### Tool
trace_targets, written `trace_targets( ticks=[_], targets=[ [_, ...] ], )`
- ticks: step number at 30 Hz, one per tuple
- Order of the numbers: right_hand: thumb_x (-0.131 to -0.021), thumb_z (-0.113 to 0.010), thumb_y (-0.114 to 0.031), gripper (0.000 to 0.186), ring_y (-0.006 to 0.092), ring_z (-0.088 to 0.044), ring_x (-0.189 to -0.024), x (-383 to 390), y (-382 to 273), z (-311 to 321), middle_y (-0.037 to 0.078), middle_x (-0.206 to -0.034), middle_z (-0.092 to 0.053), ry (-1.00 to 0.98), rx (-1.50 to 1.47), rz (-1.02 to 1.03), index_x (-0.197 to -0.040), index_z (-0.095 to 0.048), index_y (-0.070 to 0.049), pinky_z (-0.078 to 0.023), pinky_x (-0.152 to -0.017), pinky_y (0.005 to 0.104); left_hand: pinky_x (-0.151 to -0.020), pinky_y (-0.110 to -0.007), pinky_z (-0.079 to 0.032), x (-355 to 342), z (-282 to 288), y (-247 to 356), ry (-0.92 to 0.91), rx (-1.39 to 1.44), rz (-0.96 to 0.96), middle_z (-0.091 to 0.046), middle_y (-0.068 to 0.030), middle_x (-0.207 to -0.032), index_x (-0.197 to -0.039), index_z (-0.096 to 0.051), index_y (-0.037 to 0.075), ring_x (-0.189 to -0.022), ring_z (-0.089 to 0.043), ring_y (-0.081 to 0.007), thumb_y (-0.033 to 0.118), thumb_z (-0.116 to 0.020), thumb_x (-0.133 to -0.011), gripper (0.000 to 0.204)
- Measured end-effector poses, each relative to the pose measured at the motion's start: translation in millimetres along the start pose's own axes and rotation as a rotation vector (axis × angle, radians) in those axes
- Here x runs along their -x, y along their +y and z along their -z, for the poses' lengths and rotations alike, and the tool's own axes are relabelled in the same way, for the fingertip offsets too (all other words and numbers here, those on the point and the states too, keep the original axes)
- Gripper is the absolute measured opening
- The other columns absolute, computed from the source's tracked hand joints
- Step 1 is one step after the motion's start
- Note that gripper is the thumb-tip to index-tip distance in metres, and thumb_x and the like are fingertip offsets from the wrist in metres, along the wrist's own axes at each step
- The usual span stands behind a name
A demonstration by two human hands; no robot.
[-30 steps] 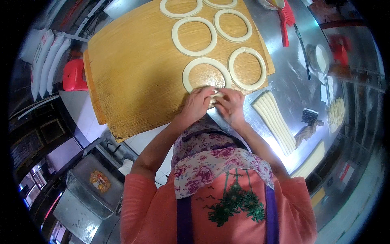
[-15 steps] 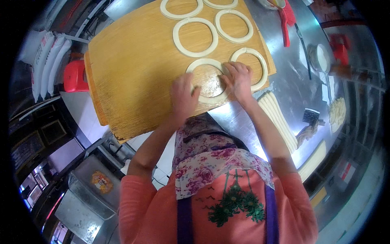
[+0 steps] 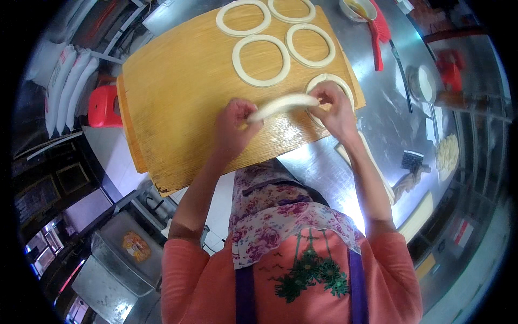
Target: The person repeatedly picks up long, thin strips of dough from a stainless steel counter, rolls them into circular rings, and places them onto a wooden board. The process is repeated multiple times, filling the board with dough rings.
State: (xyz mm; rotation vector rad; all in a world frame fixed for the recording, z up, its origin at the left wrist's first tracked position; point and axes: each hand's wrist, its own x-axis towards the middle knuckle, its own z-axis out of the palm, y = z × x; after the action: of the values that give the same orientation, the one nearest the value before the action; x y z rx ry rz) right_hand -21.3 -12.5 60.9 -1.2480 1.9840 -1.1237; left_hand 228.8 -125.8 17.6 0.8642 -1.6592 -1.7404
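Between my hands a pale dough ring, seen nearly edge-on as a curved band and slightly blurred, is raised above the yellow wooden board. My left hand pinches its left end, and my right hand grips the right end. Beneath and behind the right hand, another dough ring lies on the board, partly covered. Farther off, several more rings rest flat, among them a near ring, a ring at the right and a far ring.
On the metal counter at right lie long dough strips, partly behind my forearm, a dark scraper and a dough slab. Farther back are a red-handled brush and a bowl. A red stool stands left.
The ring that lay flat between my hands has come up off the board, held at both sides. My right hand has shifted right. The view has moved slightly.
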Motion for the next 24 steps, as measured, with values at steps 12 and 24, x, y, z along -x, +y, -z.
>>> trace_targets(
  ticks=[12, 24],
  targets=[
    [-0.090, -0.075, -0.022, 0.026, 0.0375, -0.071, -0.084, 77, 60, -58, 0.014, -0.101, -0.070, 0.042, 0.449, -0.168, -0.109, -0.067, -0.008, -0.057, -0.070, 0.0460, -0.094, -0.049, -0.051, -15, -7, -76, 0.068, -0.789, -0.146, -0.067, -0.0187, -0.113, -0.113, -0.066, 0.004, -0.110, -0.065, -0.0388, 0.017, -0.080, -0.085, 0.034],
    [-0.091, -0.076, -0.025, 0.035, 0.0410, -0.070, -0.075, 67, 75, -83, 0.020, -0.090, -0.070, 0.113, 0.469, -0.322, -0.107, -0.054, -0.005, -0.055, -0.065, 0.0519, -0.088, -0.046, -0.043, -79, -29, -119, 0.086, -0.940, -0.429, -0.065, -0.0075, -0.104, -0.104, -0.069, 0.010, -0.099, -0.060, -0.0314, 0.025, -0.083, -0.082, 0.030]
  ],
)
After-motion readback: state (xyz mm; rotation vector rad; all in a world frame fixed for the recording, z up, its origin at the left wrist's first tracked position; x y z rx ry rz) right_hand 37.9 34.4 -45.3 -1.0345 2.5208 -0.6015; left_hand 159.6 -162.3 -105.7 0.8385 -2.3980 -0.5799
